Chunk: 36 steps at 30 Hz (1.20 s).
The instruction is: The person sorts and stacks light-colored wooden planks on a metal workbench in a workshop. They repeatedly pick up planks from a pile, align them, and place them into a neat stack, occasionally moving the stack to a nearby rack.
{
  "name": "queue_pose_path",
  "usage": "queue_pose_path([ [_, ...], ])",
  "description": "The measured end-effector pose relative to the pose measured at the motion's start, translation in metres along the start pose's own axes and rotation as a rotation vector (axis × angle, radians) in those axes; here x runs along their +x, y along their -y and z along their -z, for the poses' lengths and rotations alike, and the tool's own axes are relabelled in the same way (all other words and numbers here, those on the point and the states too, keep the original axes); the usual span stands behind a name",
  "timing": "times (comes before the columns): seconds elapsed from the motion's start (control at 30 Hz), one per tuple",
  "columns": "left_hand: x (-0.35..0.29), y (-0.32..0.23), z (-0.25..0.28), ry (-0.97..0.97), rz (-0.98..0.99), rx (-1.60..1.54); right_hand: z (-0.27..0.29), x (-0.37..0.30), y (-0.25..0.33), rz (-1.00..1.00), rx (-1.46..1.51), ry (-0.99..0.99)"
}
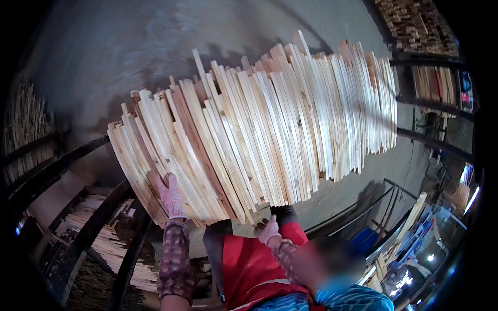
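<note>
A long row of pale wooden strips (249,135) stretches across the middle, packed side by side with uneven ends. A few strips stick out past the others at the far edge. My left hand (170,196), in a light pinkish glove, rests on the strips near the row's left end, fingers apart. By the near ends of the middle strips is my right hand (267,230), in a glove with dark fingertips. Its fingers are spread and hold nothing that I can see. A blurred patch covers part of my right arm.
Dark metal bars (62,160) run beside the row at left, with more wooden strips (106,243) stacked below. A grey wall (207,26) lies beyond. Shelves of stacked wood (420,26) stand at the far right. Metal rails (363,207) and loose boards (389,259) are at lower right.
</note>
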<state>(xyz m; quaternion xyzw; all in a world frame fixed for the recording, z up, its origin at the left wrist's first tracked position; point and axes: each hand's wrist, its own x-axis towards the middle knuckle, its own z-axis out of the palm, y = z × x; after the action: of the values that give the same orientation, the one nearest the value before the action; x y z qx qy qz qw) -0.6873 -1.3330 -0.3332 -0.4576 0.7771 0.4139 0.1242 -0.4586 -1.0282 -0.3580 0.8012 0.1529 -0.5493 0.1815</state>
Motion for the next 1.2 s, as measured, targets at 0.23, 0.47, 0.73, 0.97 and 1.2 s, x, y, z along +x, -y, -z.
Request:
queue_pose_path([
  [0.23, -0.013, -0.016, -0.01, -0.226, -0.187, 0.113, -0.055, 0.009, -0.028, 0.021, 0.345, 0.416],
  [0.47, -0.073, -0.121, -0.11, -0.1, -0.847, 0.354, 0.031, -0.015, 0.04, 0.034, 0.413, 0.109],
  [0.73, -0.034, -0.094, -0.163, -0.321, -0.928, 1.017, -0.009, -0.013, 0.18, 0.275, 0.55, 0.289],
  [0.97, -0.047, -0.138, -0.137, 0.091, -0.707, 1.142, 0.039, -0.007, 0.18, 0.387, -0.033, 0.139],
  [1.2, -0.198, -0.234, -0.19, 0.659, -1.156, 1.026, 0.172, -0.022, 0.197, 0.829, -0.866, 0.449],
])
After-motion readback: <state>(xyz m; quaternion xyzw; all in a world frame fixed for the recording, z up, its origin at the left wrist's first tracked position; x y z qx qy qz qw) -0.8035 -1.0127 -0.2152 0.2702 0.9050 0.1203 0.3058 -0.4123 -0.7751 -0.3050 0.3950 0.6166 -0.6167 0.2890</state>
